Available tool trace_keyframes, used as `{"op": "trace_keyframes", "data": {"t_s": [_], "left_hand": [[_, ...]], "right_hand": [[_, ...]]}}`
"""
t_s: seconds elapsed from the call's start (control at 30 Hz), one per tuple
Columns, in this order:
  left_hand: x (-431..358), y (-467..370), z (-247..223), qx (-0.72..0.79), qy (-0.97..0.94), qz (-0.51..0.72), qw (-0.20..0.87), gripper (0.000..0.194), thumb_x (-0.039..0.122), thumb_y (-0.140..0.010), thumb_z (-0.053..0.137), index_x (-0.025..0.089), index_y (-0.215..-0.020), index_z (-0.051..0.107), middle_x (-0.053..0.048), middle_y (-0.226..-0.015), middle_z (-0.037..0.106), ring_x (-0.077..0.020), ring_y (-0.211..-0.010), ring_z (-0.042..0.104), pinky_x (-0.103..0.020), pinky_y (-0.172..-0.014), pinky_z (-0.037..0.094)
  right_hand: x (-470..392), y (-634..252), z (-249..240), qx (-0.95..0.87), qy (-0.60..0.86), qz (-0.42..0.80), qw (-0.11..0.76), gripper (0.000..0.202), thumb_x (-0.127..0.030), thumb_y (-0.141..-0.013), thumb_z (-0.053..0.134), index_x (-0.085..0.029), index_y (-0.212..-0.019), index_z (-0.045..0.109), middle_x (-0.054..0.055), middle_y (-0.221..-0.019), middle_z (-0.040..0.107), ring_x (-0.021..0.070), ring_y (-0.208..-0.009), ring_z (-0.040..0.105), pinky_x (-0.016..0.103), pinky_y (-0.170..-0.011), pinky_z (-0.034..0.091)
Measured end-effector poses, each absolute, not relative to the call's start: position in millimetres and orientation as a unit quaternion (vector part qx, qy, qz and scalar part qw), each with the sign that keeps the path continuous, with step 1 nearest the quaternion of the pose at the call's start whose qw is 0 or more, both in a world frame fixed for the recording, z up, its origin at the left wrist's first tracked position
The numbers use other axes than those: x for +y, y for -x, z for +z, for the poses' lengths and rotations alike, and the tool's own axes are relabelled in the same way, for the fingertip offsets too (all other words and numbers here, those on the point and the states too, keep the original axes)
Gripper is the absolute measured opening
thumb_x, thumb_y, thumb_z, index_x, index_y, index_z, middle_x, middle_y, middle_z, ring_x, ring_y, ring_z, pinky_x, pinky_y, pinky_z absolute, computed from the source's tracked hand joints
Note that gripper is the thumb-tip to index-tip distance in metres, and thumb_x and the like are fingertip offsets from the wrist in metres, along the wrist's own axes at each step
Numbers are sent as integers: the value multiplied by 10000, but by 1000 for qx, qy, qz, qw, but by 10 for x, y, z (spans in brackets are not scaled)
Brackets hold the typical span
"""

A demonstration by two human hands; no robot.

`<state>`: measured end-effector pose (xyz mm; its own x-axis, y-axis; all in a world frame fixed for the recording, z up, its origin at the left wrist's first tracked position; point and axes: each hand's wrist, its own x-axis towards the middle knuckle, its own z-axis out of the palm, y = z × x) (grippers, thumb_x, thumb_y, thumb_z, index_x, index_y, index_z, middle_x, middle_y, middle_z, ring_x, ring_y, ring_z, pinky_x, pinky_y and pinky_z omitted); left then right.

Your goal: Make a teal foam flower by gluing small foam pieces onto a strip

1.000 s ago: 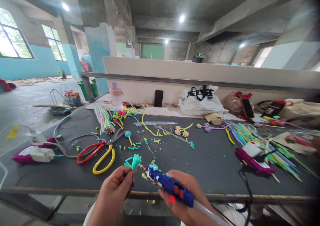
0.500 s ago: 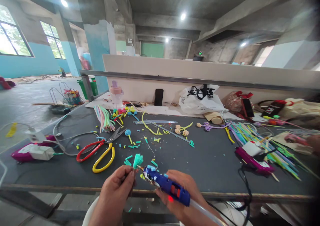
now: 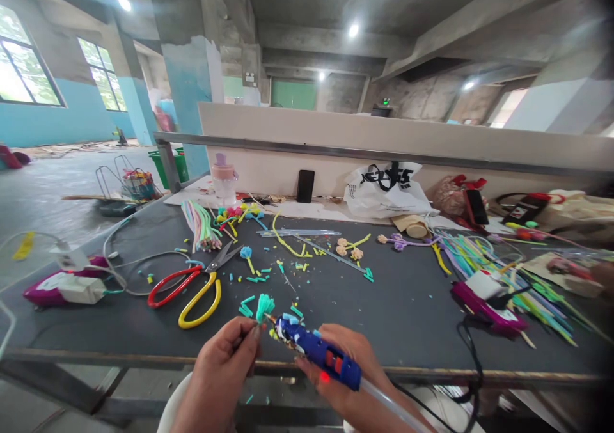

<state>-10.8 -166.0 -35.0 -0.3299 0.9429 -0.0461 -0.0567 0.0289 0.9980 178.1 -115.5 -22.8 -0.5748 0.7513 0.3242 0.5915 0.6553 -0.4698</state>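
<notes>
Near the front edge of the dark table, my left hand (image 3: 225,366) pinches a small teal bundle (image 3: 265,306) between thumb and fingers, its tufted end upward. My right hand (image 3: 352,366) is wrapped round a blue glue gun (image 3: 319,350), with a clear glue stick (image 3: 391,407) coming out of its rear. The gun's metal tip is at the right side of the bundle; whether they touch cannot be made out. Short teal pieces (image 3: 247,305) lie just behind the bundle.
Red-and-yellow scissors (image 3: 201,286) lie open on the left. Power strips (image 3: 494,308) with cables sit at both sides. Pipe cleaners (image 3: 199,225) and cut bits are scattered behind. A phone (image 3: 306,186), a bottle (image 3: 224,180) and a white bag (image 3: 386,190) stand along the back panel.
The glue gun has shifted very slightly left and up at its rear end in my right hand. My left hand keeps its pinch on the teal bundle.
</notes>
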Motion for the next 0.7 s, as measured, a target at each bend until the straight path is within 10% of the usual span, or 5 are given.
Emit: {"op": "trace_keyframes", "data": {"t_s": [0.7], "left_hand": [[-1727,161,-126,530,-261,591,550,331,457,-628,695,160,-689,563,43,-536,523,-24,-379,331,-139,-362,132]], "right_hand": [[-1067,-1921,-71,-910,360,73,190,110,-240,-639,574,-212,-745,569,7,-721,626,154,-643,582,229,-583,377]]}}
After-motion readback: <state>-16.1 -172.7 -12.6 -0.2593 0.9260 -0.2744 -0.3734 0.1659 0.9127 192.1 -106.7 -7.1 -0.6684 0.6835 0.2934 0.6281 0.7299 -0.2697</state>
